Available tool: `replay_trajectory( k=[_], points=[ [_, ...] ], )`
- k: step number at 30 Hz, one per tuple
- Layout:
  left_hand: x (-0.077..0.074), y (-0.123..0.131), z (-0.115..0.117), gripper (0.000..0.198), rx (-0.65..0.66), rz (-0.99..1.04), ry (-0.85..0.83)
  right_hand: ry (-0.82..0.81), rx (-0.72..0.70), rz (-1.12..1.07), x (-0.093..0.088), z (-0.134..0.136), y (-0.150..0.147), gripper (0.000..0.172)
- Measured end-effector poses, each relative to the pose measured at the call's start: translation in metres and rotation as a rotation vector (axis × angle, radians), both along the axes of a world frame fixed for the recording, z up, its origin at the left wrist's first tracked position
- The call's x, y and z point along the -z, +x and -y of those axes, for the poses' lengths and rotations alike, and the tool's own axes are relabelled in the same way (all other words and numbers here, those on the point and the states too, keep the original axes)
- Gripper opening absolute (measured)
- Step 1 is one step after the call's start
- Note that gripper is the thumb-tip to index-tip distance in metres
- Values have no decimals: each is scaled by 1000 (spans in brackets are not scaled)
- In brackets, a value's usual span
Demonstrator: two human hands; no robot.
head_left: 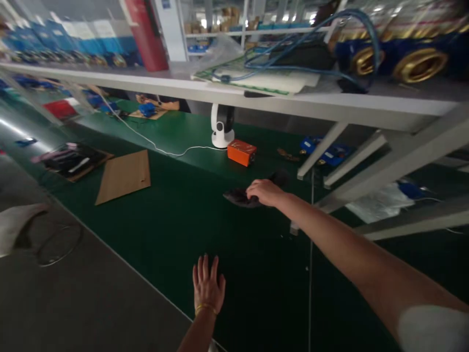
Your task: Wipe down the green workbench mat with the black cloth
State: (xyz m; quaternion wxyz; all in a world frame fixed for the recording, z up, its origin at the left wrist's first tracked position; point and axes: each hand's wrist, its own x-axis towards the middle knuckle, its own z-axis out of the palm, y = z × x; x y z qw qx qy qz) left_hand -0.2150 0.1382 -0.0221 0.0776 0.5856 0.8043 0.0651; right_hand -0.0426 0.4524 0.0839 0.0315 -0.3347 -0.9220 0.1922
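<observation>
Currently, the right hand point(264, 191) is reaching out over the dark green felt-like belt surface point(164, 230), fingers curled down over a flat black object of unclear make point(238, 197); they are resting on its near end, though whether they are actually gripping it cannot be told. The black object is lying under and just left of those fingertips, flat on the green surface.

The left hand point(208, 286) is lying palm-down on the same surface, fingers spread and straight, holding nothing; a thin gold bracelet point(205, 307) is circling its wrist.

Beyond the right fingers, a small orange rectangular box point(241, 152) is sitting, with a white round-based camera stand point(222, 128) just behind it and a white cable point(164, 150) trailing left. Well left of the fingers, a flat brown cardboard sheet point(124, 176) is lying. Above, a white metal shelf point(330, 105) is carrying a coiled blue hose point(311, 44).
</observation>
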Motion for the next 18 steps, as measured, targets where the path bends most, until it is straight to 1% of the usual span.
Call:
replay_trajectory(
  k=[2,4,6,8,10,12,15,16,18],
  points=[
    [8,-1,-3,50,34,-62,38,-52,38,52,18,7,19,29],
    [11,-3,-1,49,46,-98,59,-86,103,67,43,18,26,39],
    [9,-3,2,49,47,-121,63,-116,146,53,66,33,37,43],
    [5,-2,2,49,44,-129,57,-161,148,35,80,54,57,43],
    [1,-1,0,48,40,-130,52,-222,130,34,82,80,85,42],
    [-2,0,-1,48,39,-131,46,-278,131,50,75,112,119,41],
    [-2,0,-2,47,39,-138,42,-332,146,81,65,173,177,39],
    [-1,0,-2,47,39,-141,42,-339,162,92,66,195,197,37],
    [-1,0,-1,47,35,-141,37,-311,242,103,75,233,231,32]
  ],
)
